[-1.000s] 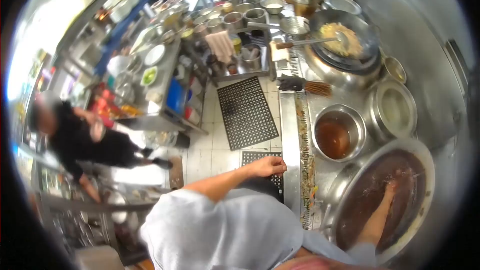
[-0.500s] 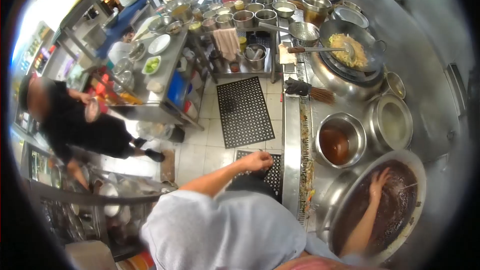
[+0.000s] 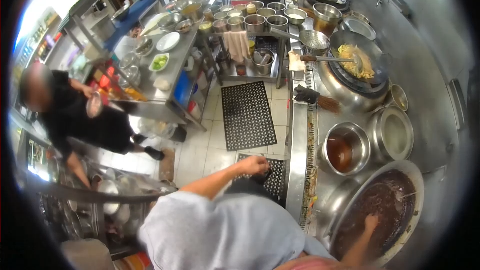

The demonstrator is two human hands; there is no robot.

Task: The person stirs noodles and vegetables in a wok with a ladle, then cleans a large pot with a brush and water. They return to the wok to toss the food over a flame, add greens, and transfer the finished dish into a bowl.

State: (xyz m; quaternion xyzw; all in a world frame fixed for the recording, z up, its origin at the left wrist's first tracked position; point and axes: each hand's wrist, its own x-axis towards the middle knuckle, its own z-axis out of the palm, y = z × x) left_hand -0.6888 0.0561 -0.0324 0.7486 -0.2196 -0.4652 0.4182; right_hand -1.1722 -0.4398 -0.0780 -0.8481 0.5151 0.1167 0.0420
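Right hand [image 3: 371, 222] down from open spread, fingers dipping into dark brown liquid [image 3: 381, 195]; wide pale-rimmed metal basin's [image 3: 419, 195] far edge now farther beyond them!

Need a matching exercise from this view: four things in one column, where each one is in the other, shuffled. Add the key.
Things
1. right hand
2. ladle
3. pink cloth
4. brush

Places
A. hanging at the front of the rack, below metal pots
B. lying on the steel counter, bristles away from the aisle
C. partly in the dark liquid of the wide basin
D. head in the yellowish food in the wok

Pairs: 1-C, 2-D, 3-A, 4-B
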